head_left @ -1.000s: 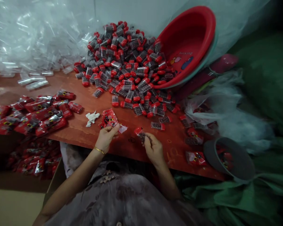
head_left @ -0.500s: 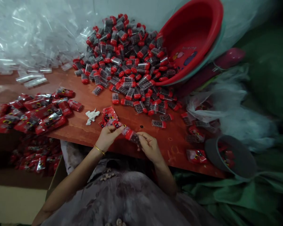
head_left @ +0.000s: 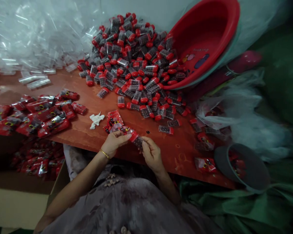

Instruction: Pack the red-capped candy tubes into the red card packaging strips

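Observation:
My left hand [head_left: 114,143], with a gold bracelet at its wrist, pinches a small red printed wrapper [head_left: 125,130]. Against the wrapper's right end lies a small clear container [head_left: 138,142] with a red cap and dark contents, its cap end toward the wrapper. The fingers of my right hand [head_left: 151,155] are closed on the container's lower end. How far the cap sits inside the wrapper I cannot tell. Just beyond my left hand is a small stack of flat red wrappers [head_left: 114,117] on the table. A crumpled white scrap [head_left: 96,120] lies left of that stack.
A large heap of red-capped containers [head_left: 136,68] spills from a tilted red basin [head_left: 210,35]. Finished-looking red packets [head_left: 44,113] lie at left, above a box of packets [head_left: 36,159]. Clear plastic sleeves [head_left: 39,83] stand behind; a grey bucket [head_left: 221,165] lies tilted at right.
My two hands are slightly closer together, and less of the container shows between them. The whole view has shifted a little.

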`<act>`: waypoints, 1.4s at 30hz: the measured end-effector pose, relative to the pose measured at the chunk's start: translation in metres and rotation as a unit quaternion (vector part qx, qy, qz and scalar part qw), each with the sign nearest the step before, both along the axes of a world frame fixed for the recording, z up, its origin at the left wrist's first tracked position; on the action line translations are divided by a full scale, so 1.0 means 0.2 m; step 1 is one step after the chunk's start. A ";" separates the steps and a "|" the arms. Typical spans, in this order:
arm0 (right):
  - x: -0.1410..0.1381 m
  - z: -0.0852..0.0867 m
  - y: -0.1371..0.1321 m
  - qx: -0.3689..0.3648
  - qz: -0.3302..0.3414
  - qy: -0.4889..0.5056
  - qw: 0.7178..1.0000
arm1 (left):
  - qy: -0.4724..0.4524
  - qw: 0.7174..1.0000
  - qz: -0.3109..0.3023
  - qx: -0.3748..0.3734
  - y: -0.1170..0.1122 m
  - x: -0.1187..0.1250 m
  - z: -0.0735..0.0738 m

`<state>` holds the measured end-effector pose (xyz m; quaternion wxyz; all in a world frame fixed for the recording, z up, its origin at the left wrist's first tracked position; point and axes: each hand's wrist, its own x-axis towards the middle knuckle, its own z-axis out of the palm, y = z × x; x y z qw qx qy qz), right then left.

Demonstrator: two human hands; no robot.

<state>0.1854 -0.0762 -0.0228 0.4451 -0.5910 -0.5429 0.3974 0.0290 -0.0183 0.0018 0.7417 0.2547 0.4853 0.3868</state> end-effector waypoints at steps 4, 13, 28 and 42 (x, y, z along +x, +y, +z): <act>0.02 0.02 0.02 -0.038 0.016 0.029 0.999 | 0.030 0.999 -0.025 0.039 0.01 -0.01 0.01; 0.01 0.05 0.01 -0.111 0.061 0.123 0.984 | 0.074 0.992 0.030 0.097 0.06 -0.05 -0.02; 0.02 0.07 -0.04 -0.084 0.064 0.085 0.991 | 0.134 0.986 0.016 0.095 0.04 -0.07 -0.02; -0.05 0.01 -0.01 -0.058 -0.001 0.089 0.994 | 0.059 0.994 -0.012 0.096 0.00 -0.02 0.01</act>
